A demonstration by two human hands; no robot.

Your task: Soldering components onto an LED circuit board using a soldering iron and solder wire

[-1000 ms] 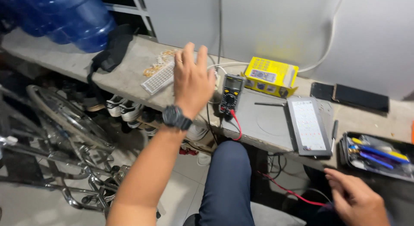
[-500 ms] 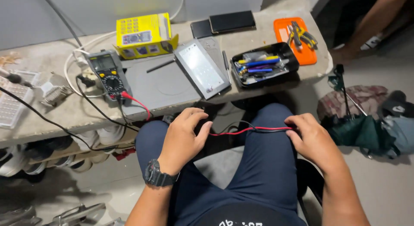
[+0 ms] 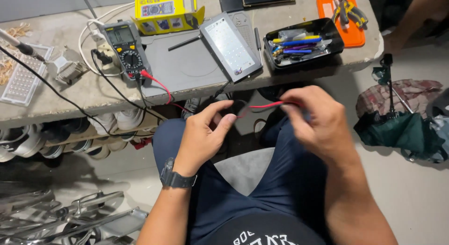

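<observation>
Over my lap, my left hand [image 3: 203, 135] and my right hand [image 3: 315, 118] hold a red test lead [image 3: 262, 106] stretched between them. Its red wire runs up to a yellow-and-black multimeter [image 3: 127, 47] lying on the workbench [image 3: 70, 97]. A black lead hangs beside the red one. I wear a black watch [image 3: 177, 178] on my left wrist. A flat LED panel [image 3: 230, 46] rests on a grey mat [image 3: 187, 69] in front of me.
A black tray of pens and tools [image 3: 301, 43], an orange tray with pliers [image 3: 340, 13] and a yellow box [image 3: 166, 6] sit on the bench. Shoes [image 3: 112, 121] line a shelf below. A folded green umbrella [image 3: 402, 130] lies on the floor at right; metal frames [image 3: 61, 219] at lower left.
My left hand came down from the multimeter to my lap. Both hands took up the red lead, and now hold it higher and closer together. The view has tilted down.
</observation>
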